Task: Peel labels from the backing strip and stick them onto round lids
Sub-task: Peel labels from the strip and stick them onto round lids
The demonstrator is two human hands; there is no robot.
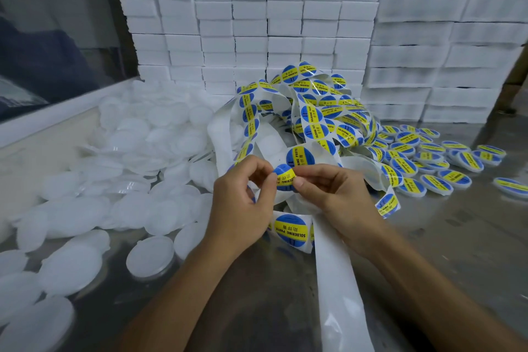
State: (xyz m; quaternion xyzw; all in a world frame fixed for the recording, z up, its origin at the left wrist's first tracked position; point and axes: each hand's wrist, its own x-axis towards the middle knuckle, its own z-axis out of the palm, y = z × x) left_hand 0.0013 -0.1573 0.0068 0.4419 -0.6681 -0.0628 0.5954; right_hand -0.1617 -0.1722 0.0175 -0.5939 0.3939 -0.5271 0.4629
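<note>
Peeling underway: both grips, left hand (243,200) and right hand (328,197), pinch one label (284,178); next, a bare lid (150,257).

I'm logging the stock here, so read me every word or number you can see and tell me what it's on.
"SOLDERING PASTE": on the yellow band of the label on the strip below the hands, and on several labels in the strip pile.
Chinese characters beside it on each label: too small to read.
Label pinched by the left hand and right hand: "SOLDERING", partly covered.
Labelled lids: same design, blurred.
White boxes: no text.
</note>
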